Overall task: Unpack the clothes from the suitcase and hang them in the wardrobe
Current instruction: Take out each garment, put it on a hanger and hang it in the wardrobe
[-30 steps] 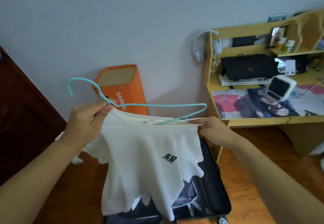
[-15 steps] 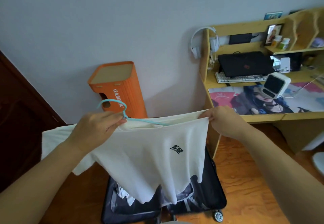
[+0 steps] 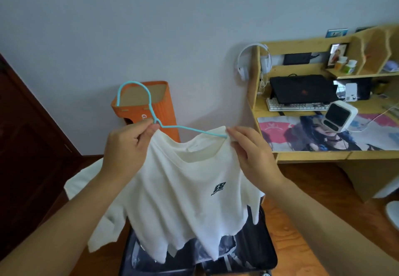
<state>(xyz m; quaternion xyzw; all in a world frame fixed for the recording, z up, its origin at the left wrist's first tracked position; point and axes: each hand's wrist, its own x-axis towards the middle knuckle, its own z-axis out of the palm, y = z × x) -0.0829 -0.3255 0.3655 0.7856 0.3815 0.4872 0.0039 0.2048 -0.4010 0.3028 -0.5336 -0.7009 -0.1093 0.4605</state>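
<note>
The shirt [image 3: 183, 189] hangs above the open suitcase [image 3: 254, 254], half on the hanger [image 3: 151, 111], whose right arm runs bare across the neck opening and slips under the right shoulder; I judge that if either hand lets go, or the wire snags the collar, the cloth could slide off into the case or stretch at the neck. Left of the shirt's collar, the left hand [image 3: 127, 148] pinches hanger neck and fabric together with curled fingers; right of the collar, the right hand [image 3: 252, 157] pinches the shoulder seam over the wire's end, wrist raised
</note>
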